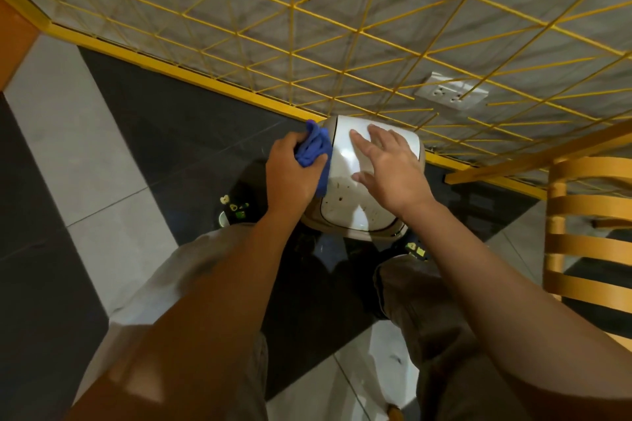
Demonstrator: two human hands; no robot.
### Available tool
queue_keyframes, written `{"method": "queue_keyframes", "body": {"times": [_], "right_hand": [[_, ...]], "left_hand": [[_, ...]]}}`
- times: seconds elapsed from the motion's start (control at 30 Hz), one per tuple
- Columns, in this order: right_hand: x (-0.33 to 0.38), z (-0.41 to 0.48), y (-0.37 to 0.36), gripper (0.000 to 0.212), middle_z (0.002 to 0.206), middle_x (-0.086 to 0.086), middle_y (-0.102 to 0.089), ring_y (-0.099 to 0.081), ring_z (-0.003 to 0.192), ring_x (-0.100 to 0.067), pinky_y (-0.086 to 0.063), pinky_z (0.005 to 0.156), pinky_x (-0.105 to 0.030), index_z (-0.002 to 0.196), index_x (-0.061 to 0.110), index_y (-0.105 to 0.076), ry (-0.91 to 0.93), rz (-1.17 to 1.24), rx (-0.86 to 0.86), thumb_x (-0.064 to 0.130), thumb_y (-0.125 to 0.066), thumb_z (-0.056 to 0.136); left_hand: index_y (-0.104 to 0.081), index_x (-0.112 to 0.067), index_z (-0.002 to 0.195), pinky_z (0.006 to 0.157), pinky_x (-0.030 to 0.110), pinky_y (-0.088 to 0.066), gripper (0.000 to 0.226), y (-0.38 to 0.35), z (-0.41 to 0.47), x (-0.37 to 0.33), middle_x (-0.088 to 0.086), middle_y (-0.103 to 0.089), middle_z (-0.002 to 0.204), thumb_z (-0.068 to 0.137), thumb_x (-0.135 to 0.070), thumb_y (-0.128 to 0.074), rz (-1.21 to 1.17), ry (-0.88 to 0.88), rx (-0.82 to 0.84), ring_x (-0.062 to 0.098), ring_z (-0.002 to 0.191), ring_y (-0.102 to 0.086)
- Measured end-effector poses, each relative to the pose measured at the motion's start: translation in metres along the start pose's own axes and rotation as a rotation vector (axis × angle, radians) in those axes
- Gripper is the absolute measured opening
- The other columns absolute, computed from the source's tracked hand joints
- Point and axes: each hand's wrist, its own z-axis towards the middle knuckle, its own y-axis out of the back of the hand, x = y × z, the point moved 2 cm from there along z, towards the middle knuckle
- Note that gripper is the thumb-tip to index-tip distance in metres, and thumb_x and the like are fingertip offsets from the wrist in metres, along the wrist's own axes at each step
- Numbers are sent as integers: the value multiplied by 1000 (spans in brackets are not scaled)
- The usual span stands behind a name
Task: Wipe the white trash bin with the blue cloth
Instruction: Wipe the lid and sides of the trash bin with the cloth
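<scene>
White trash bin (345,181) stood on floor against wall edge. Our left hand (290,174) gripped bunched blue cloth (313,149) at lid's left edge; right hand (390,164), fingers spread, steadied lid. We judged bin light, glossy, slippery; brace top.

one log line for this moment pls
left hand: grips blue cloth at bin's left edge | right hand: open, fingers spread over white trash bin lid | lid: brown specks near front
</scene>
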Motion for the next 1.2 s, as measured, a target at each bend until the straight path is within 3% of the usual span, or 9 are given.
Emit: {"method": "queue_keyframes", "body": {"times": [0.1, 0.23, 0.33, 0.47, 0.57, 0.73, 0.83, 1.0, 1.2], "right_hand": [[1, 3, 1, 68, 155, -6, -23, -19, 142, -30, -23, 116, -42, 147, 26, -23, 18, -25, -13, 31, -59, 89], [1, 4, 2, 68, 153, -7, -24, -21, 140, -29, -24, 115, -40, 147, 25, -24, 16, -32, -16, 31, -59, 89], [1, 4, 2, 68, 154, -7, -24, -20, 141, -29, -24, 115, -40, 147, 25, -24, 11, -22, -12, 31, -59, 89], [1, 4, 4, 69, 154, -5, -24, -21, 140, -28, -24, 114, -39, 147, 27, -24, 16, -17, -2, 31, -60, 89], [0, 5, 7, 69, 153, -4, -25, -24, 137, -27, -27, 112, -38, 147, 28, -23, 26, -47, 11, 31, -59, 89], [-1, 6, 9, 67, 153, -4, -25, -25, 137, -27, -29, 110, -38, 148, 28, -23, 37, -56, 24, 28, -58, 91], [-3, 7, 9, 67, 154, -3, -24, -24, 138, -27, -30, 111, -38, 148, 29, -22, 46, -69, 33, 27, -57, 91], [-11, 8, 11, 70, 157, -2, -18, -18, 142, -28, -26, 114, -40, 148, 30, -19, 83, -55, 89, 24, -59, 90], [-13, 6, 9, 70, 157, -1, -19, -20, 141, -27, -30, 113, -39, 148, 30, -19, 103, -75, 51, 21, -58, 91]], "left_hand": [[-54, -3, 96, 66, 10, -34, 25, -2, -13, 15, 14, -55, 102, 77, -10, -69, -4, 48, -47, 19, 87, -51], [-52, -6, 95, 60, 11, -37, 21, -6, -23, 23, 16, -55, 109, 80, -9, -66, -13, 192, -53, 10, 80, -49], [-55, 0, 95, 66, -2, -35, 22, -8, -21, 3, 17, -54, 103, 77, -5, -68, -52, 6, -115, 3, 71, -43], [-57, 0, 99, 70, 1, -36, 23, -13, -17, -13, 15, -53, 105, 79, -6, -67, -30, -138, -72, 10, 81, -46], [-58, 2, 96, 69, 0, -36, 20, -13, -22, -5, 18, -53, 101, 78, -2, -66, 2, -189, -98, 11, 78, -45], [-59, 1, 98, 71, 18, -39, 24, -20, -48, 12, 18, -52, 105, 75, 2, -66, 99, -113, -117, 26, 85, -55], [-59, 1, 99, 74, 22, -41, 26, -20, -54, 12, 17, -52, 106, 75, 3, -67, 80, -79, -121, 26, 88, -55], [-61, 0, 99, 73, 24, -46, 27, -27, -48, -10, 15, -55, 100, 74, -1, -69, 23, -271, -106, 21, 83, -55], [-61, -3, 98, 74, 44, -53, 33, -45, -70, 17, 17, -57, 100, 68, -2, -73, 291, -296, 35, 32, 88, -58]]}}
